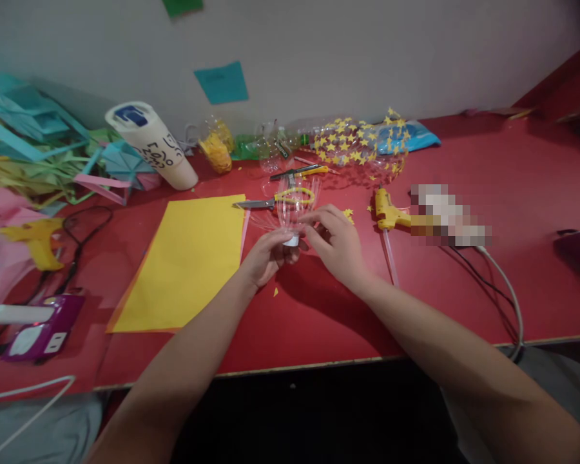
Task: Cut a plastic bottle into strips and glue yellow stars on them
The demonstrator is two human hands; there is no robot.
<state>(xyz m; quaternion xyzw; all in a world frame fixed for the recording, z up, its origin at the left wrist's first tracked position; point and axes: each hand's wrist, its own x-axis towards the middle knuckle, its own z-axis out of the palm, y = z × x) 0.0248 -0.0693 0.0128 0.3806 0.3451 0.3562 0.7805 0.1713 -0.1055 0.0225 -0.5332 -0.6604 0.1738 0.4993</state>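
Hands (270, 254) around cap-down, upright bottle piece (294, 209)

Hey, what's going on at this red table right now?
A person sits at a red table, working on a cut clear plastic bottle piece. The left hand grips it near its white cap end, and the right hand touches its splayed strips. Yellow paper lies to the left, scissors just behind, a yellow glue gun to the right.
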